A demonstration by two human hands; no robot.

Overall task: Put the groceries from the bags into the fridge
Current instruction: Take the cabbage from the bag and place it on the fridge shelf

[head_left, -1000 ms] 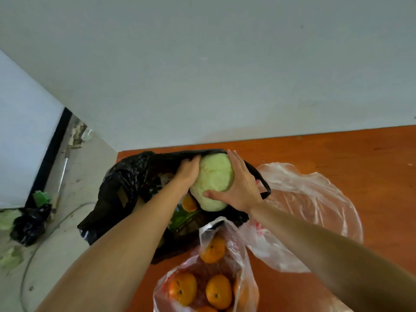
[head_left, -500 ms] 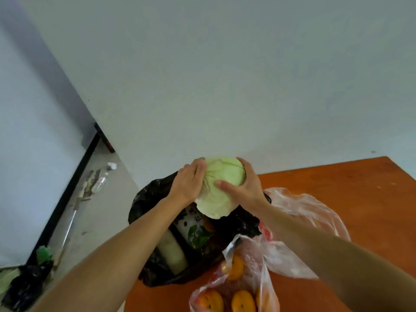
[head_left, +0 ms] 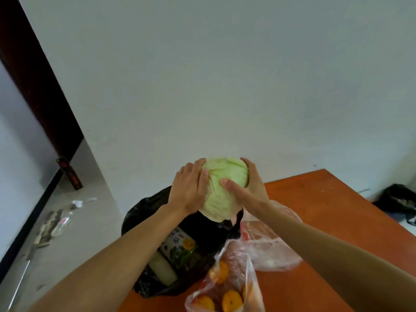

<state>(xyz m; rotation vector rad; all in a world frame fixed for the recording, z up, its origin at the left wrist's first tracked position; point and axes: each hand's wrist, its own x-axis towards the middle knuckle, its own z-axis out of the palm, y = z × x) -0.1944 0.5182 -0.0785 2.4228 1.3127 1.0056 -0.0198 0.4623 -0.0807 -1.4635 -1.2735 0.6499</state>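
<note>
Grip: left hand (head_left: 190, 190) and right hand (head_left: 251, 191) clasp one cabbage (head_left: 219, 202).

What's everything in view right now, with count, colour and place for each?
Table: one, orange-brown, lower right.
Black bag: one, black, on the table's left corner.
Cabbage: one, pale green, held above the black bag.
Bottle: one, multicoloured label, inside the black bag.
White item: one, white, beside the bottle; kind unclear.
Orange bag: one, clear, table's near edge.
Oranges: at least three, orange, in the orange bag.
Flat bag: one, clear pinkish, right of the black bag.
Floor bag: one, black, floor far right.
Litter: several bits, pale, floor left.
Left hand: one, gripping the cabbage's left side.
Right hand: one, gripping its right side.
</note>
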